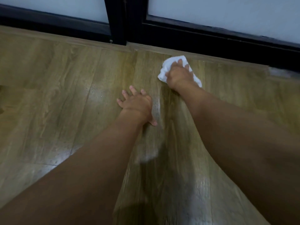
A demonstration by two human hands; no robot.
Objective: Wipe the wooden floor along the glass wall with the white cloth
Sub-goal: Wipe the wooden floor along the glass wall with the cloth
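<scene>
White cloth (165, 67) sits at the far edge of the wooden floor (65, 70), right of the middle, just beside the black frame (211, 39) under the glass wall (227, 13). It is bunched, not folded flat.

Right hand (178, 74) is on top of it, palm down. Its fingers (180, 61) reach fwd over the cloth and press it to the boards. They don't look wrapped round it, but the blur is heavy and the thumb is hidden, so no certain read on a pinch.

Left hand (136, 103) is nearer the person, apart from the cloth, flat on the floor w/ fingers spread and relaxed. It holds nothing and prob. serves as a prop.

Handling, my read: the cloth is light, soft and limp. It has no stiffness, so it'll crumple or roll under a push. Best held by a broad palm over its middle w/ fingertips pinning the leading edge. A pinch at a corner would just drag a tail.

The boards look glossy w/ sheen patches, so the cloth should slide easily. The left palm could slip too if that's moisture.

A pale smear (280, 73) lies farther right along the far edge; can't tell what it is.
</scene>
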